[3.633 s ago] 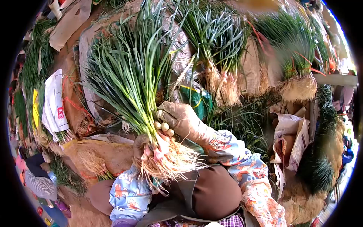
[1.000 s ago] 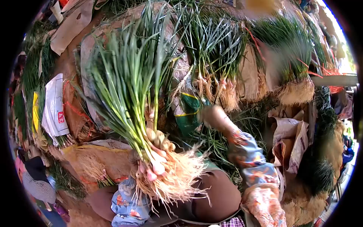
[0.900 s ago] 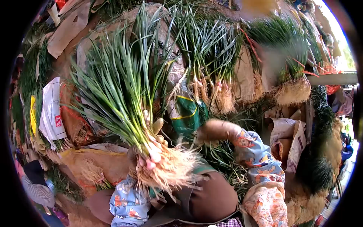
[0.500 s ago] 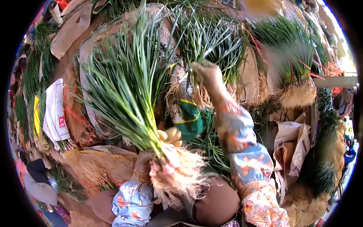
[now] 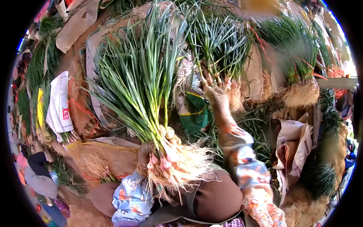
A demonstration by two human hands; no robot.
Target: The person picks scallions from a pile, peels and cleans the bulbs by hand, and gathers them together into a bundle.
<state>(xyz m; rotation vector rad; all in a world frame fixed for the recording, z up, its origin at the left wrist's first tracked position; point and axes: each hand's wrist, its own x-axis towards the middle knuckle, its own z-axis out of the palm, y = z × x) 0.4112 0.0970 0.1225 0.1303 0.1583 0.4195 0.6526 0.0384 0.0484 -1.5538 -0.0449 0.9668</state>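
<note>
A large bunch of long green-leaved plants (image 5: 151, 102) leans up and to the left, its pinkish bulbs and pale stringy roots toward my lap. My left hand (image 5: 144, 153) is wrapped round its stems just above the bulbs. My right hand (image 5: 217, 99) reaches forward to the base of a loose pile of similar plants (image 5: 227, 41), its fingers closed at the pale stem ends of some of them. A green sack with a yellow band (image 5: 193, 117) lies between the two hands, partly behind the bunch.
Tied bundles with red string (image 5: 300, 85) stand at the right. Below them is an open paper bag (image 5: 293, 143). At the left lie a white sack (image 5: 58, 106) and brown sacking (image 5: 107, 160). Another person in a striped hat (image 5: 39, 181) is at the lower left.
My right hand has drawn back from the leaves down to the stem ends of the pile. The bunch in my left hand has turned slightly more upright, its roots spread lower.
</note>
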